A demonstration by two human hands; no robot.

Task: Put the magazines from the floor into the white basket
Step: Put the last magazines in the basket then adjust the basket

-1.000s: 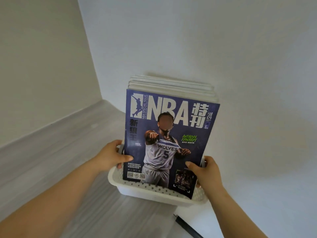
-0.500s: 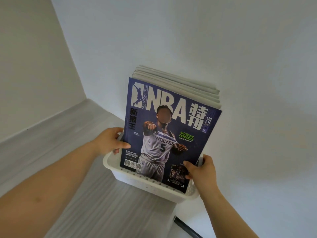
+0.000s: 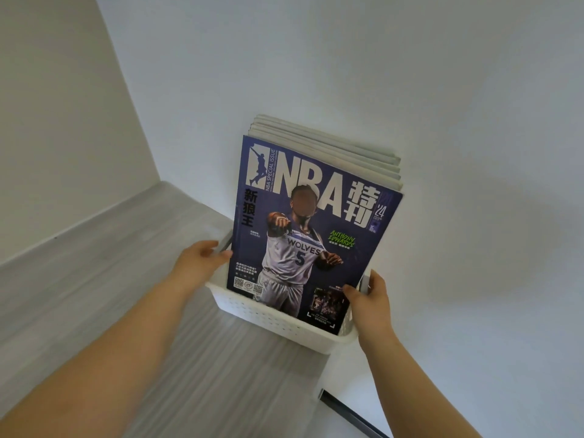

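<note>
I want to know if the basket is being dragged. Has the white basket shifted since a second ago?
Cannot tell. The head camera itself swung, so the white basket and the wall corner drifted together. Both hands grip its ends: left hand, right hand.

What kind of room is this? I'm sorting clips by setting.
Probably a plain indoor corner at home: bare white walls, a grey wood-grain floor, and a white basket of magazines against the wall.

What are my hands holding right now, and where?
Both hold the white basket by its side rims: left hand on the left, right hand on the right, thumb over the front magazine.
</note>
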